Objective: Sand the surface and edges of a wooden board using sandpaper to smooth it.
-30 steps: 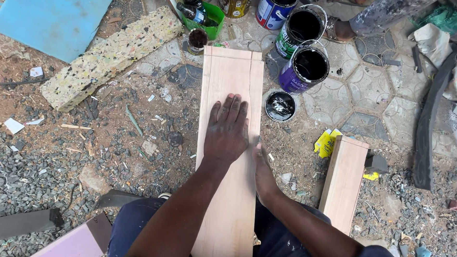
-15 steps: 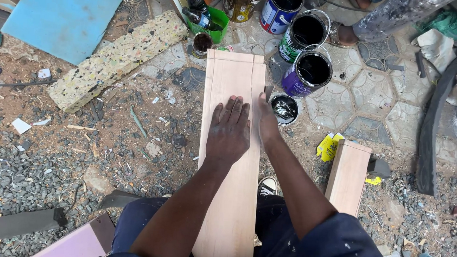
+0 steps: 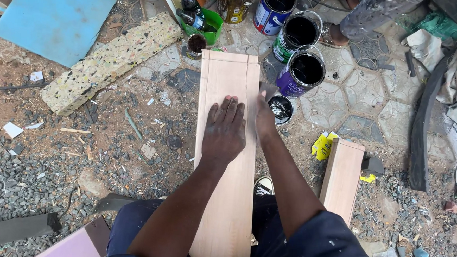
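A long pale wooden board [image 3: 226, 71] lies lengthwise in front of me, running from my lap out toward several paint cans. My left hand [image 3: 224, 131] presses flat on the board's middle, fingers together. My right hand [image 3: 264, 115] sits at the board's right edge, closed on a small dark piece of sandpaper [image 3: 268, 89] held against that edge. A small open tin of dark finish [image 3: 280, 108] stands right beside that hand.
Open paint cans [image 3: 305, 72] [image 3: 299, 34] stand at the far right of the board. A second short board [image 3: 342, 177] lies to the right, a foam block [image 3: 112, 60] and blue sheet [image 3: 52, 15] to the left. A green tub [image 3: 208, 23] holds bottles. Gravel and debris cover the ground.
My right hand has slid forward along the board's right edge, from near my lap to beside the small tin. My left hand stays flat on the board.
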